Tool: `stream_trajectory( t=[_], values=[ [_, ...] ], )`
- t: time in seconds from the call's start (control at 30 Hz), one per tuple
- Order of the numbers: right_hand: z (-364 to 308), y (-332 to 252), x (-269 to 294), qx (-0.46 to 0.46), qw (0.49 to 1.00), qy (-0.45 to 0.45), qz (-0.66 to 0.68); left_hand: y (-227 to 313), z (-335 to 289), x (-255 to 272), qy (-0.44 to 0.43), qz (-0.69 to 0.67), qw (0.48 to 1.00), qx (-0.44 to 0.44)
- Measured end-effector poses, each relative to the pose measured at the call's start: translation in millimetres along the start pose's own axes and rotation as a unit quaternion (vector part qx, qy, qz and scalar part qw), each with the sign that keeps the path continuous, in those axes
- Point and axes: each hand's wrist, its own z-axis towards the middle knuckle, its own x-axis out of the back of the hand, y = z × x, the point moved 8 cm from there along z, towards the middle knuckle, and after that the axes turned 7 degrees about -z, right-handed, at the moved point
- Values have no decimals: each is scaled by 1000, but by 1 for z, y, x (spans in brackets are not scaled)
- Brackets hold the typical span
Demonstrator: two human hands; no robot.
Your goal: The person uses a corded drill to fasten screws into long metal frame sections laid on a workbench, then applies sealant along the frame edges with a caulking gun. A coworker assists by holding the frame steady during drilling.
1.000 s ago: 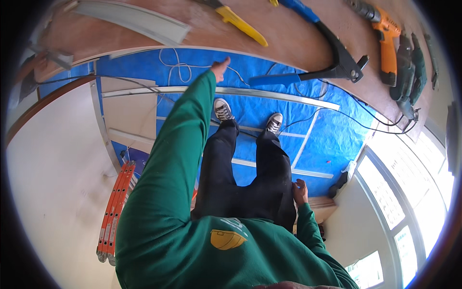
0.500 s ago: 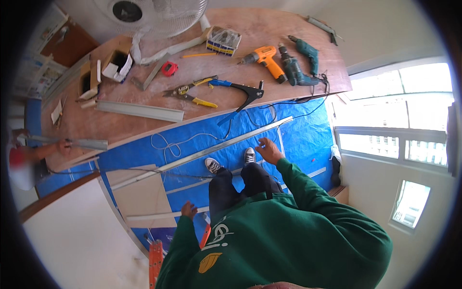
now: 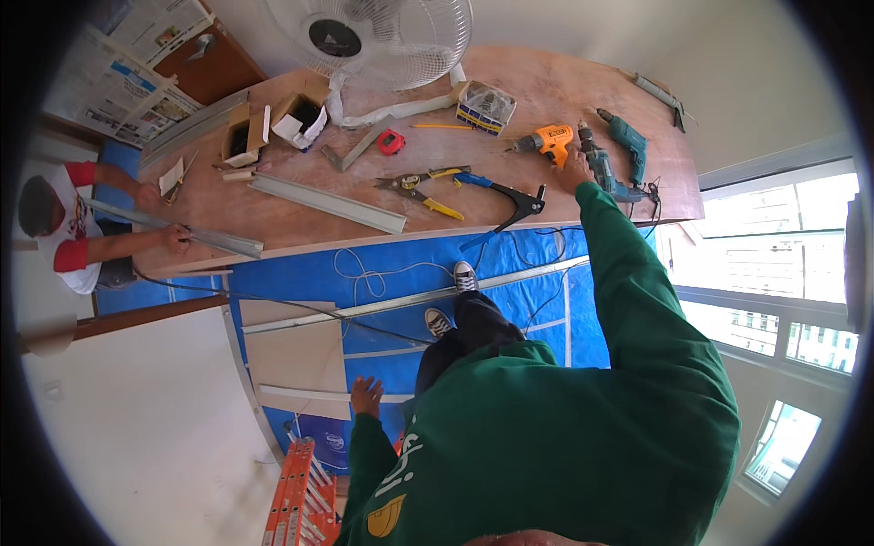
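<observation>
My right hand (image 3: 574, 171) reaches onto the wooden table and closes on the handle of an orange cordless drill (image 3: 552, 143). The drill lies on its side, its chuck pointing left; my hand hides the lower handle. Just right of my hand are a dark teal corded drill (image 3: 599, 166) and a second teal power tool (image 3: 628, 144). My left hand (image 3: 367, 397) hangs low at my left side, fingers loosely apart and holding nothing, above a light metal strip on the floor.
The table (image 3: 492, 205) also bears a hand riveter (image 3: 517, 202), tin snips (image 3: 421, 191), a red tape measure (image 3: 391, 142), a metal channel (image 3: 328, 202) and boxes. A fan (image 3: 382, 41) stands behind. At left, a co-worker (image 3: 77, 223) holds a metal strip. An orange ladder (image 3: 296, 496) stands lower left.
My right hand has moved forward and up from above the floor to the orange drill. I have stepped nearer the table. My left hand stays low, and the co-worker shows more fully.
</observation>
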Motion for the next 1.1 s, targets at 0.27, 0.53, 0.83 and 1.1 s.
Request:
stream_trajectory(
  t=[0.27,0.53,0.83,1.1],
  values=[
    [12,79,84,-241,951,179,76,-41,-79,8,-7,138,989,-49],
    [134,299,7,-180,973,140,30,-77,-139,2,59,124,987,79],
    [259,368,-57,-1,987,-129,94,-24,-147,40,153,65,985,51],
    [150,304,18,-130,906,-127,382,63,-37,-176,-64,386,920,31]
  ],
)
